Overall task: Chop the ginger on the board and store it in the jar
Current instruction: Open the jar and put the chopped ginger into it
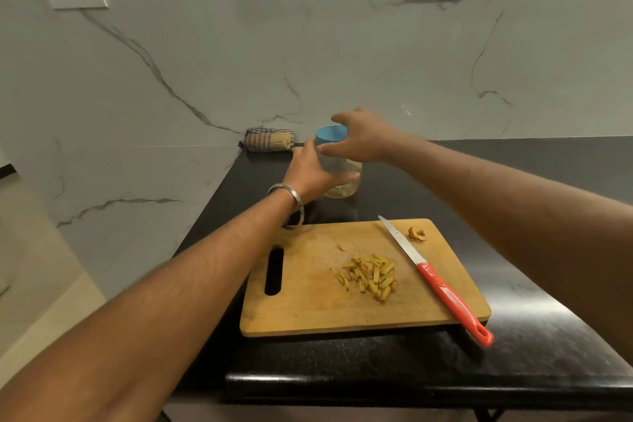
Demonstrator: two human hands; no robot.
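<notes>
left hand (310, 171) wraps the clear plastic jar (342, 178); right hand (363, 139) fingers curl on its blue lid (329, 134). ginger sticks (370, 276) piled on the wooden cutting board (308, 305), red-handled knife (442, 284) beside them. glossy black counter (513, 363), veined marble wall (239, 44). jar base partly hidden.

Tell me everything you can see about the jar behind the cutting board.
The jar looks like clear plastic or glass, with a blue lid still on it. It stands roughly upright on the black counter, apart from the board's far edge. The left hand wraps its body; the right hand grips the lid from above. Its contents cannot be made out.
</notes>
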